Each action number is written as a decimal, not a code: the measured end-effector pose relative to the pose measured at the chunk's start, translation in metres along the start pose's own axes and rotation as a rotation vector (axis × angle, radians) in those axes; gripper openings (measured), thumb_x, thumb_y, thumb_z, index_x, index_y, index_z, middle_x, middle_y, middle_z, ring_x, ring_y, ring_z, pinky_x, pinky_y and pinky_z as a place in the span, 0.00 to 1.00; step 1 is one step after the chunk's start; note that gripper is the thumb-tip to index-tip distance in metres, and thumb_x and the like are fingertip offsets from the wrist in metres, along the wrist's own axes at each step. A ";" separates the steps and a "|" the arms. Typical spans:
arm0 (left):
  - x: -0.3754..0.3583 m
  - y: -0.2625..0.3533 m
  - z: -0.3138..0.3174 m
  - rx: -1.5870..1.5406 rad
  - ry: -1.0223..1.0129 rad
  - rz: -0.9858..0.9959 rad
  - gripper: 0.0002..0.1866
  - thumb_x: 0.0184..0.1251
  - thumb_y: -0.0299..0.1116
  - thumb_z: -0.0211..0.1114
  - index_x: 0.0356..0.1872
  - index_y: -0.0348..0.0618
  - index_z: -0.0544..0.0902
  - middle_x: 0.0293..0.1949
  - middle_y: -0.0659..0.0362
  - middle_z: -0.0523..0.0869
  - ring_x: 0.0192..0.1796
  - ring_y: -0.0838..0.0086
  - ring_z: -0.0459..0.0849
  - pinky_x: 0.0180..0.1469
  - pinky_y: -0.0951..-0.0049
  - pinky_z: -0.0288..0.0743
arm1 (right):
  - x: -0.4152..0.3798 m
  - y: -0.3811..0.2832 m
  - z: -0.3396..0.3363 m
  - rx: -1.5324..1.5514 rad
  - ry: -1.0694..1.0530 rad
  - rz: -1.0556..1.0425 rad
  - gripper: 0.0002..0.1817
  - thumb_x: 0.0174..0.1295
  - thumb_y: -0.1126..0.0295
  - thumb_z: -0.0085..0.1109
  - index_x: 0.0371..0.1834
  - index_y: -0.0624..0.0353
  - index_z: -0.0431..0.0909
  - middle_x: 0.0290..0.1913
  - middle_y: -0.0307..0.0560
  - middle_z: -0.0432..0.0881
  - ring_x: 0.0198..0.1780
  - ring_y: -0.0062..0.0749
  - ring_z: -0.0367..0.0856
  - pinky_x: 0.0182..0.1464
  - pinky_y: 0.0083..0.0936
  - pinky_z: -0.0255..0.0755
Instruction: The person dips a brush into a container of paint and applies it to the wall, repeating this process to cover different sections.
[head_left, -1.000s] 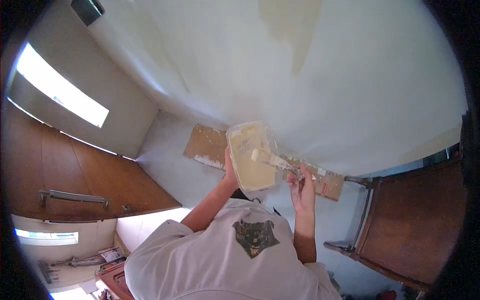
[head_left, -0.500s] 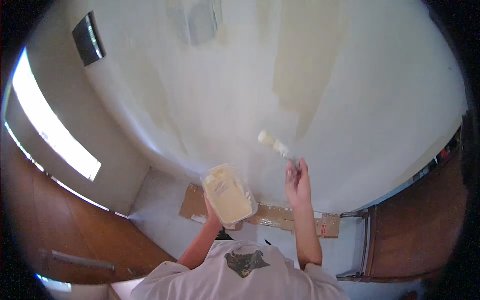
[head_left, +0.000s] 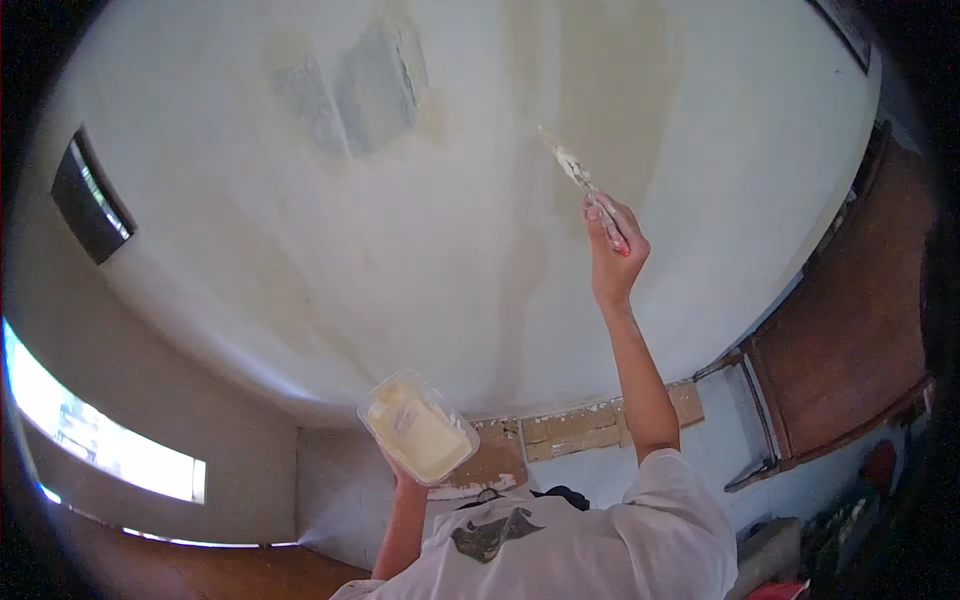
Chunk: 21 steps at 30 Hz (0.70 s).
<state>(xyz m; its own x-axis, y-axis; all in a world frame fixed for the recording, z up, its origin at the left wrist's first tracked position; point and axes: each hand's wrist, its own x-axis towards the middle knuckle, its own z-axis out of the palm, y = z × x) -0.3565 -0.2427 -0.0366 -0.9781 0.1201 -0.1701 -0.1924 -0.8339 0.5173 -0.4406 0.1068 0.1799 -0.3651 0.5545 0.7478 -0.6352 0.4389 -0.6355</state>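
Note:
My right hand (head_left: 618, 255) is raised in front of the wall (head_left: 450, 250), with its fingers closed round the handle of a paintbrush (head_left: 572, 170). The brush is smeared with white paint, has red at its handle end, and points up and left, its tip overlapping the wall in this view. Lower down, my left hand (head_left: 402, 472) grips a clear plastic tub (head_left: 466, 425) from below and the side; most of its fingers are hidden behind it. Cream-coloured paint (head_left: 418, 425) lies in the tub, which tilts toward me.
Grey patches (head_left: 375, 95) and yellowish streaks mark the wall. Paint-spotted cardboard (head_left: 570, 432) lies along its foot. A brown wooden piece of furniture (head_left: 840, 340) stands at right, and a bright window (head_left: 100, 440) is at left.
My right hand has lifted the paintbrush upward along the wall, turning it edge-on. The tub in my left hand sits slightly lower and further left in view. The camera view has also shifted.

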 end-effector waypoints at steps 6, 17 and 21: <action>0.012 -0.007 -0.004 -0.087 -0.054 -0.063 0.32 0.72 0.60 0.45 0.67 0.50 0.68 0.61 0.56 0.77 0.59 0.58 0.80 0.58 0.48 0.78 | -0.006 -0.001 -0.006 -0.323 -0.030 -0.214 0.16 0.57 0.80 0.65 0.49 0.58 0.83 0.43 0.45 0.83 0.40 0.28 0.83 0.41 0.22 0.77; 0.029 0.006 -0.010 -0.130 -0.124 -0.146 0.32 0.72 0.61 0.44 0.68 0.51 0.68 0.62 0.57 0.76 0.60 0.58 0.79 0.59 0.47 0.77 | -0.094 0.014 -0.014 -0.496 -0.186 -0.030 0.17 0.54 0.81 0.65 0.49 0.58 0.83 0.41 0.47 0.84 0.39 0.32 0.84 0.42 0.25 0.78; 0.037 -0.001 -0.029 -0.065 -0.139 -0.061 0.33 0.72 0.61 0.43 0.69 0.51 0.66 0.64 0.57 0.75 0.61 0.58 0.78 0.60 0.47 0.76 | -0.105 0.000 -0.018 -0.512 -0.178 0.045 0.18 0.51 0.82 0.67 0.48 0.58 0.83 0.38 0.46 0.84 0.37 0.32 0.84 0.40 0.25 0.77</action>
<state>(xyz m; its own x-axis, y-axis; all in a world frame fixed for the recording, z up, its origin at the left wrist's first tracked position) -0.3907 -0.2534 -0.0676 -0.9672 0.2412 -0.0791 -0.2504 -0.8553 0.4535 -0.3897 0.0615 0.0976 -0.5218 0.4719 0.7106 -0.2195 0.7307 -0.6464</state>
